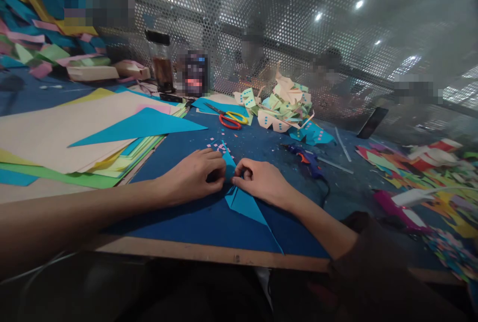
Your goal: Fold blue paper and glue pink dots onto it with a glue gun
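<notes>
At the far left rises a heap of folded blue, yellow, pink and green paper pieces [48, 26], too jumbled to count. Before it lies one stack of large coloured paper sheets [56, 120], topped by one flat blue paper triangle [145, 125]. Behind the stack stands one clear, dark-lidded bottle of brown liquid [162, 70].

The left hand [203, 172] rests at the dark blue tabletop [168, 232], its fingers curled, thumb and forefinger closed on one long, pointed piece of folded blue paper [246, 207]. This lies between the two hands near the table's front edge, its near point reaching that edge. Beyond are one pair of scissors [222, 113] with one red and one yellow handle, and several tiny pink paper squares.

The right hand [265, 180] pinches the same paper between thumb and forefinger, other fingers bent. Behind it sits one pile of folded paper boats [284, 108], overlapping beyond counting. Farther right come one blue glue gun [308, 159], two translucent sticks [342, 144], one slanted dark slab [372, 123] and many coloured paper scraps [444, 177].
</notes>
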`<state>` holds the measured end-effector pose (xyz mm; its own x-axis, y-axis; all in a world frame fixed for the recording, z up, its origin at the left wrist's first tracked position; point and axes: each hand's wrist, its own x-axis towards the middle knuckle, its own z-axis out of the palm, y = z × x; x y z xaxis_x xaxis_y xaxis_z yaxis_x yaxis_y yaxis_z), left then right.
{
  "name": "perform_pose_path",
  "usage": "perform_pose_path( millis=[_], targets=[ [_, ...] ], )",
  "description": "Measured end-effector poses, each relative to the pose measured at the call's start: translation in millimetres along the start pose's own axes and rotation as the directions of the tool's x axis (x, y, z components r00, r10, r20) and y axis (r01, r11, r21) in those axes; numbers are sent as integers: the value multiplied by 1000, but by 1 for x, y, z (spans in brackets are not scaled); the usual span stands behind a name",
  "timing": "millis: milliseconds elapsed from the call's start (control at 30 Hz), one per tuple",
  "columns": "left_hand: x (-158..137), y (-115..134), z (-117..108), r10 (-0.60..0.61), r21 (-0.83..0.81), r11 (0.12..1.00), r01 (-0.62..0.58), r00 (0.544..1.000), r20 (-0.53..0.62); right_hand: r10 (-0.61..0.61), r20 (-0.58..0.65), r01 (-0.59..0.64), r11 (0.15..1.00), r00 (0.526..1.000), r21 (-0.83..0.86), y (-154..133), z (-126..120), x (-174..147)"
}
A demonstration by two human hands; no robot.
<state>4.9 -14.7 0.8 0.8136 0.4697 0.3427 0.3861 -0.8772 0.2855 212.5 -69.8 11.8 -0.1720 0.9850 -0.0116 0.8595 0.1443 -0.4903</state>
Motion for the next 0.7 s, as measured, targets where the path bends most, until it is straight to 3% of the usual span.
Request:
perform_pose_path(
  millis=[300, 700],
  targets=[
    [-3, -2, 0, 19, 28, 999, -19, 1000, -9, -4, -18, 4, 1000, 1000, 0, -1, 1, -1],
    [-5, -7, -2, 242, 158, 957, -242, 970, 23, 33, -8, -34, 999, 999, -24, -6, 0, -2]
  ],
)
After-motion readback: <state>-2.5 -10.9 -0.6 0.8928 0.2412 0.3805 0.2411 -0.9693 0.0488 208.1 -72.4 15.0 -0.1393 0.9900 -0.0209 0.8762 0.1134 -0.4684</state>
